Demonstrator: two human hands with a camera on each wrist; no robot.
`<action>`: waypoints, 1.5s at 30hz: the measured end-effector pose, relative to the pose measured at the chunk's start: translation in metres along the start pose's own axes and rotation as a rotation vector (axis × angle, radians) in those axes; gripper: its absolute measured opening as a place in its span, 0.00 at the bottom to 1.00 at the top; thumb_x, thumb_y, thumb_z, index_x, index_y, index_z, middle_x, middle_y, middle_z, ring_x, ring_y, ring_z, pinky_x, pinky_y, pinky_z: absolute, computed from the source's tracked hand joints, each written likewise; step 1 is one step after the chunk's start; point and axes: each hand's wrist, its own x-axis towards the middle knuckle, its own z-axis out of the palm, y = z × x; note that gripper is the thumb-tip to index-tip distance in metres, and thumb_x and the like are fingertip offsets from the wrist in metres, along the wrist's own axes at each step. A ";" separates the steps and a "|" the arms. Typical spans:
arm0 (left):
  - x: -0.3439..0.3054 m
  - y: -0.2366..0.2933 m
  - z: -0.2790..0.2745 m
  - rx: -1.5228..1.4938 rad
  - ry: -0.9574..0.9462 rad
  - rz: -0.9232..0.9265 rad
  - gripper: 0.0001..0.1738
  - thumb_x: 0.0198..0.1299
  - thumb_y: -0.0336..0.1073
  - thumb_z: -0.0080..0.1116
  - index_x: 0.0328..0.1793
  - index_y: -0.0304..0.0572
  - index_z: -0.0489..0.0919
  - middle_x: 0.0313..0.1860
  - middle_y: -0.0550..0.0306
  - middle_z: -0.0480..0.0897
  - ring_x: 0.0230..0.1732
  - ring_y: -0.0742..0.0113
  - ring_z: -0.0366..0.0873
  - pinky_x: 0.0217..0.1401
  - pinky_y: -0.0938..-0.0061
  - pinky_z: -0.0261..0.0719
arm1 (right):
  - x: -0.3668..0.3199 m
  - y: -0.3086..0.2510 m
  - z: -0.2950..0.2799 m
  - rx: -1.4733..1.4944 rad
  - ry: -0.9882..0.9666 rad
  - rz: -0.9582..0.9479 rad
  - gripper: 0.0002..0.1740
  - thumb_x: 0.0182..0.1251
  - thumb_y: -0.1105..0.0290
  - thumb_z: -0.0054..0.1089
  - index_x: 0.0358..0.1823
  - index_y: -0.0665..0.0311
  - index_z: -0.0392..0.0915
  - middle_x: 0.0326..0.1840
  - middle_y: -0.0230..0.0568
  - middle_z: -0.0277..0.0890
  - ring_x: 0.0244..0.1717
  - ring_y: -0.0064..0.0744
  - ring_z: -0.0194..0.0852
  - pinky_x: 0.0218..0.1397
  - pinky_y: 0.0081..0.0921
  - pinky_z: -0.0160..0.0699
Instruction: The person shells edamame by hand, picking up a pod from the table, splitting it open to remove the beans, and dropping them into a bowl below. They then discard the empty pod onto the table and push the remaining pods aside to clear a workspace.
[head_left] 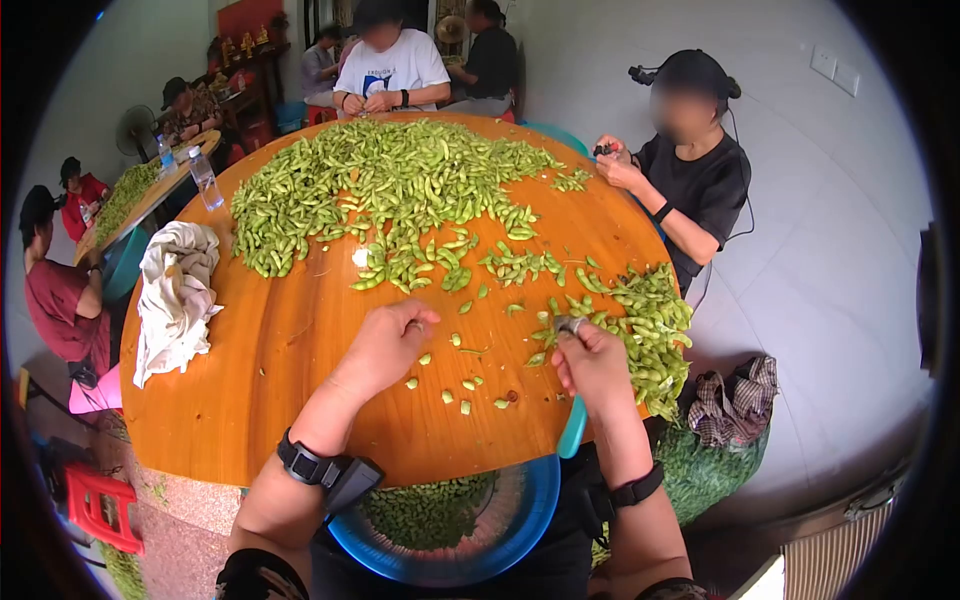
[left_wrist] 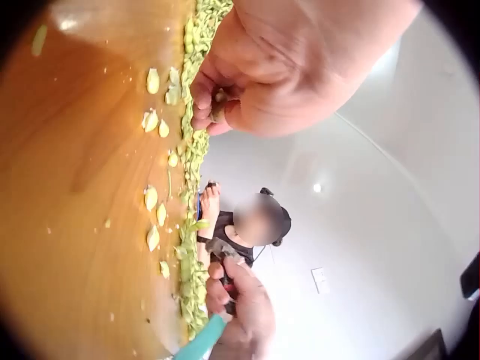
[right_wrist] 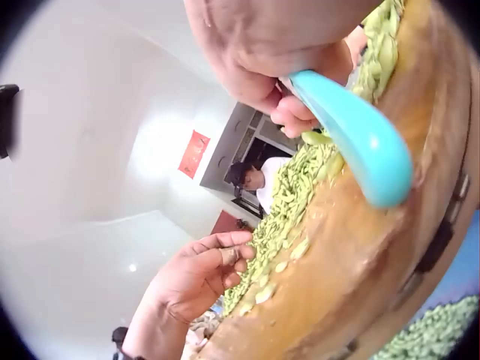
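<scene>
My right hand (head_left: 600, 370) grips a tool with a smooth turquoise handle (head_left: 572, 428), whose far end is hidden in the palm. Something grey (left_wrist: 223, 249) covers a fingertip of that hand, right beside a heap of green bean pods (head_left: 645, 335) at the table's right edge. Raised over the middle of the table, my left hand (head_left: 385, 345) has loosely bent fingers, with a pale band round one finger (right_wrist: 229, 256). Nothing shows held in it. Several shelled beans (head_left: 447, 396) lie scattered on the wood between the hands.
A large mound of pods (head_left: 390, 180) covers the far part of the round wooden table (head_left: 270, 400). A white cloth (head_left: 178, 290) and a water bottle (head_left: 206, 180) stand at left. Below the near edge sits a blue basin (head_left: 545, 510) of beans. People sit around.
</scene>
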 end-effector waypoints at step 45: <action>-0.006 0.025 0.043 -0.031 -0.072 0.244 0.25 0.60 0.25 0.55 0.65 0.35 0.71 0.37 0.46 0.80 0.26 0.55 0.76 0.34 0.72 0.77 | -0.010 -0.006 0.031 0.318 -0.448 0.173 0.08 0.71 0.70 0.52 0.42 0.69 0.76 0.26 0.33 0.74 0.16 0.17 0.66 0.14 0.15 0.60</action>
